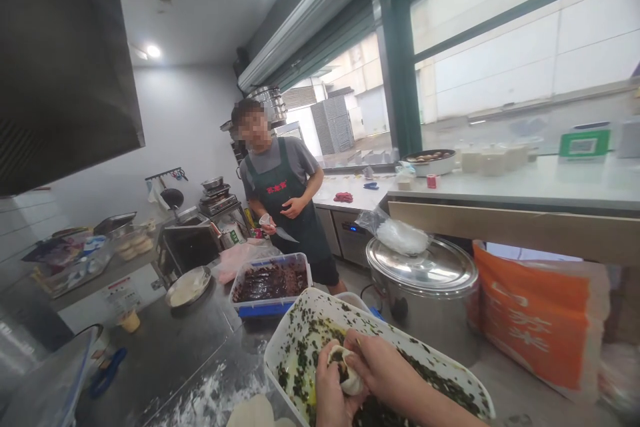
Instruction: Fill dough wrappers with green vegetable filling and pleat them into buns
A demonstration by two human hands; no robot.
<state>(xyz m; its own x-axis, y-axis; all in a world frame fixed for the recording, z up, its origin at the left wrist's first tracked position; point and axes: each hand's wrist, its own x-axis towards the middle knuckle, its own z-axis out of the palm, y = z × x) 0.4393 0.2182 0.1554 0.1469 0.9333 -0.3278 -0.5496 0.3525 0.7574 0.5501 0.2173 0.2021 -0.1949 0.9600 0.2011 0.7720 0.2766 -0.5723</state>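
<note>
I hold the dough wrapper [341, 373] at 6 o'clock in the view, between my left hand [331, 397] and my right hand [385, 367]. The fingers [357, 345] are clamped on it from both sides, with dark filling showing at its opening. For best results, press evenly along the wrapper's edge and keep it above the white plastic tub [320, 312] of chopped greens directly beneath. Flat dough rounds [253, 412] lie at 7 o'clock beside the tub, on the floured steel counter [165, 373]. A tray of dark filling [270, 281] sits at 11 o'clock. A steel pot [423, 293] stands at 1 o'clock. Farther out at 11 o'clock, a co-worker [283, 193] holds a knife [286, 235].
</note>
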